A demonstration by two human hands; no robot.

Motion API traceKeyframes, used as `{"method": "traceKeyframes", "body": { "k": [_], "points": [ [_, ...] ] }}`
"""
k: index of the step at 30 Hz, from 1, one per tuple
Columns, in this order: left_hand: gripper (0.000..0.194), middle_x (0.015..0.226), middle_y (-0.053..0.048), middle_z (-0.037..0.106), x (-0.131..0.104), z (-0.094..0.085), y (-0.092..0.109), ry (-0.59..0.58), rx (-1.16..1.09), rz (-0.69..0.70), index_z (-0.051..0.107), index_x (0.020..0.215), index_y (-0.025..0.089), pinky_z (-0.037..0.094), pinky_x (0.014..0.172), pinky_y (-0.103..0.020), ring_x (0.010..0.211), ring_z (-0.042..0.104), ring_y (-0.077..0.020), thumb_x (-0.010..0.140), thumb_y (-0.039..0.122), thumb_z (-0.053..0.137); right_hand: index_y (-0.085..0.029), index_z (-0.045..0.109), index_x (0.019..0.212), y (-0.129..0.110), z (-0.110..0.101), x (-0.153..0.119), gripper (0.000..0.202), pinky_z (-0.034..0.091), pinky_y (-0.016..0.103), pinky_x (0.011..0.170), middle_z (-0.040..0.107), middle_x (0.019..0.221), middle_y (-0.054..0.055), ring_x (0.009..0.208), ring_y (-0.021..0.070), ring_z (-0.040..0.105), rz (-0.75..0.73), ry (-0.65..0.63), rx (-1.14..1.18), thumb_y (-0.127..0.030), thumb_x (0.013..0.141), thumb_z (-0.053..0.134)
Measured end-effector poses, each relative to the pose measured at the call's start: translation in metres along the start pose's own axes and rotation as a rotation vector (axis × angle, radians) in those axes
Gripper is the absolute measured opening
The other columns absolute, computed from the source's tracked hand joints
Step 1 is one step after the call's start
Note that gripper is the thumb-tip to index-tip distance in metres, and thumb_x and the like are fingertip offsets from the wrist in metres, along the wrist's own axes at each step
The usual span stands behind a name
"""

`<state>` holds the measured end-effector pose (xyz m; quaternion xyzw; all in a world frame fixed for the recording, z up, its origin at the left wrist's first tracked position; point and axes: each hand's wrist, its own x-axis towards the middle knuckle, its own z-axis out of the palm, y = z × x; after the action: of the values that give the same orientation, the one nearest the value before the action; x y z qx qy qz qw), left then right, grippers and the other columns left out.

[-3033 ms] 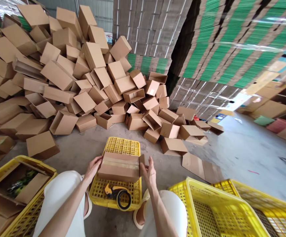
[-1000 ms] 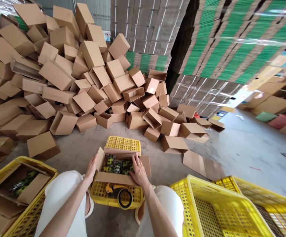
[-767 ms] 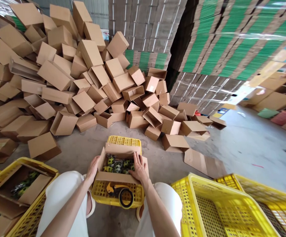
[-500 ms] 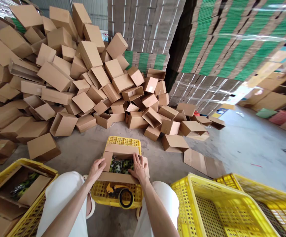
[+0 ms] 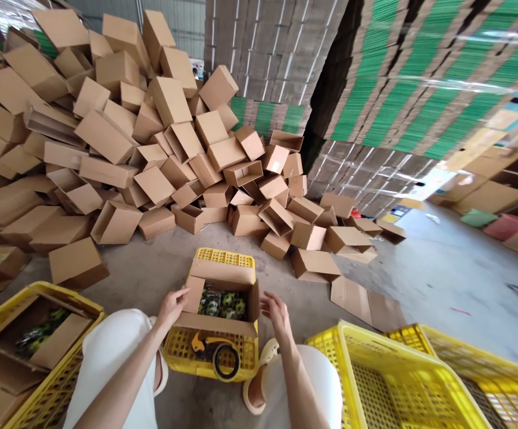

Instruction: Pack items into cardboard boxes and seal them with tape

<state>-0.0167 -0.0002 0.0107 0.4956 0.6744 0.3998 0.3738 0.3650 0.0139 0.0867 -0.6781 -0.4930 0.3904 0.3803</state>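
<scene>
Left of the box [image 5: 217, 325], the left hand [image 5: 173, 308] held its fingers together at the infolded left flap [image 5: 193, 295], pinch unclear | middle: box sat open on the crate [image 5: 174, 357] | right hand [image 5: 277, 313]: fingers slightly apart beside the right flap [image 5: 253, 302], contact unclear | pressing flaps lightly, squarely seemed best | no writing was legible

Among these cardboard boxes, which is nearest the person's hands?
The open box on the yellow crate, between left hand and right hand; the piled boxes lie beyond, while another open box, at left, sits inside a different crate.
</scene>
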Motion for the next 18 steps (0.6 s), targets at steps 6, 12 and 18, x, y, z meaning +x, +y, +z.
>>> {"method": "traceKeyframes", "body": {
  "k": [6, 12, 18],
  "points": [
    [0.044, 0.132, -0.009, 0.079, 0.000, -0.003, 0.004, -0.011, -0.112, -0.064, 0.083, 0.119, 0.020, 0.045, 0.121, -0.038, 0.134, 0.067, -0.0279, 0.078, 0.020, 0.067, -0.024, 0.079, 0.122, 0.007, -0.008, -0.023, 0.054, 0.050, 0.049, 0.114, 0.073, 0.136, 0.012, 0.127, 0.0315, 0.067, -0.324, -0.417, -0.260, -0.025, 0.069, 0.074],
    [0.048, 0.115, -0.011, 0.083, -0.009, -0.010, 0.008, -0.036, -0.236, -0.230, 0.080, 0.123, 0.017, 0.063, 0.081, -0.033, 0.093, 0.079, -0.0222, 0.079, 0.019, 0.060, -0.020, 0.080, 0.101, 0.003, 0.002, -0.025, 0.027, 0.058, 0.035, 0.095, 0.076, 0.114, 0.010, 0.105, 0.0262, 0.074, -0.360, -0.291, -0.356, -0.041, 0.092, 0.066],
    [0.047, 0.103, -0.011, 0.082, -0.015, -0.012, 0.011, -0.028, -0.291, -0.289, 0.078, 0.121, 0.017, 0.059, 0.069, -0.028, 0.091, 0.077, -0.0224, 0.079, 0.037, 0.072, -0.020, 0.065, 0.140, 0.009, 0.021, -0.020, 0.053, 0.058, 0.040, 0.098, 0.068, 0.127, 0.011, 0.097, 0.0256, 0.073, -0.299, -0.073, -0.396, -0.034, 0.089, 0.060]
  ]
}}
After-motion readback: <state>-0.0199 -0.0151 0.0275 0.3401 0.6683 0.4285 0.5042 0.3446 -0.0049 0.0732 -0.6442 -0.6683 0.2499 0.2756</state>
